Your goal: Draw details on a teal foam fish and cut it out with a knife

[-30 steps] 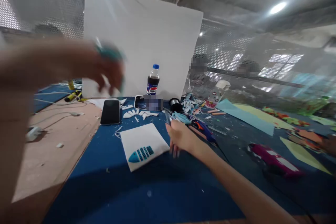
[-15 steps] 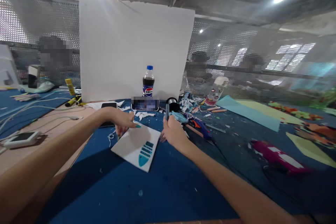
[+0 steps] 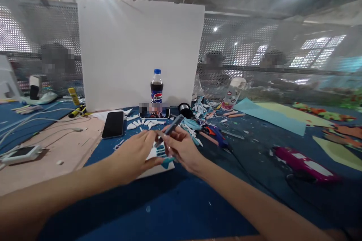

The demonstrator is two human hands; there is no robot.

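A white board lies on the blue table under both hands, most of it covered. On it sit several rows of small dark-teal strips and a pointed teal piece. My right hand is closed round a slim grey stick-like tool, tilted up to the right above the board. My left hand reaches over the board's left side, fingers bent and thumb beside the teal piece. Its fingertips meet the tool's lower end, and whatever they pinch is hidden.
A black phone lies left of the board. Behind stand a cola bottle and a propped phone. White scraps, a wire spool, a blue glue gun and a magenta tool with cords lie around.
My left hand has come from the board's far edge to its near side, uncovering the black phone. The board has turned. My right hand has tilted the grey tool and moved it over the board.
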